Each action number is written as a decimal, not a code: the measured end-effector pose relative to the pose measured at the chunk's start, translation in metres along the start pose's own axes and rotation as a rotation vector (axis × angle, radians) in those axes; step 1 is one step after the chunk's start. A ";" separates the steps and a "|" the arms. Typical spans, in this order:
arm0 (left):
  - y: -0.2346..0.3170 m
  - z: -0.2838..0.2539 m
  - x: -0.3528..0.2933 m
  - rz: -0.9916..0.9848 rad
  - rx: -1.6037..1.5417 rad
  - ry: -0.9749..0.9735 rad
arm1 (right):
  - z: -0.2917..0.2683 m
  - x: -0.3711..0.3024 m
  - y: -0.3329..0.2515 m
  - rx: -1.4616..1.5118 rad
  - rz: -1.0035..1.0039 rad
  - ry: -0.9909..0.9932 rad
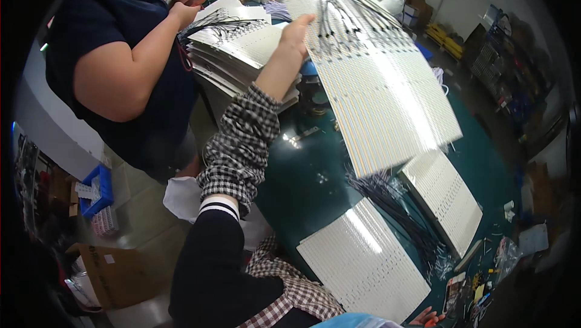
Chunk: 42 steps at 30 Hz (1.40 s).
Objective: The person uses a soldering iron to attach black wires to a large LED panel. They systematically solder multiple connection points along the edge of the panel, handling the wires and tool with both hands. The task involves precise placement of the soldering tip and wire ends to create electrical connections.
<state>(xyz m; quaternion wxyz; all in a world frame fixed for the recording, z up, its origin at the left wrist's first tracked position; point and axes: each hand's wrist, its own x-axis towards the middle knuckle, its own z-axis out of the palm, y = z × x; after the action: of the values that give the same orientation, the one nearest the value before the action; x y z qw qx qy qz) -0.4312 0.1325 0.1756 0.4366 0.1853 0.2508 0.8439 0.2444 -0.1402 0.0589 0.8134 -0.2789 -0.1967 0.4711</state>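
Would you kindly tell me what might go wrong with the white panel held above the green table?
Held by the left hand at one edge, the white panel might flex or slip. Its dark wires could snag on the panel stack beside it. It may also knock the panel block near its lower edge.

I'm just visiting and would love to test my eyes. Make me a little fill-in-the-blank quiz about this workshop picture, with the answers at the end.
1. The wearer's left hand holds a large white panel by its ____.
2. The cables on that panel are coloured ____.
3. The tabletop beneath it is dark ____.
4. The plastic crate on the floor is coloured ____.

Missing words: edge; black; green; blue.
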 end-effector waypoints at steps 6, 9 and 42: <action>0.088 -0.081 0.099 0.101 -0.047 0.150 | 0.034 0.012 0.019 -0.168 0.011 0.305; 0.090 -0.112 0.116 0.112 -0.016 0.332 | 0.059 0.004 0.018 -0.334 -0.027 0.204; 0.172 -0.226 0.079 0.546 1.409 0.815 | 0.039 0.013 0.031 -0.137 0.092 0.083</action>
<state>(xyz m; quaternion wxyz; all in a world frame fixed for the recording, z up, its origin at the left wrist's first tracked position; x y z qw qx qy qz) -0.7054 0.0540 0.1012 -0.1230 0.1494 0.8003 0.5675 0.2074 -0.1058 0.0695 0.7773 -0.3620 -0.1816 0.4815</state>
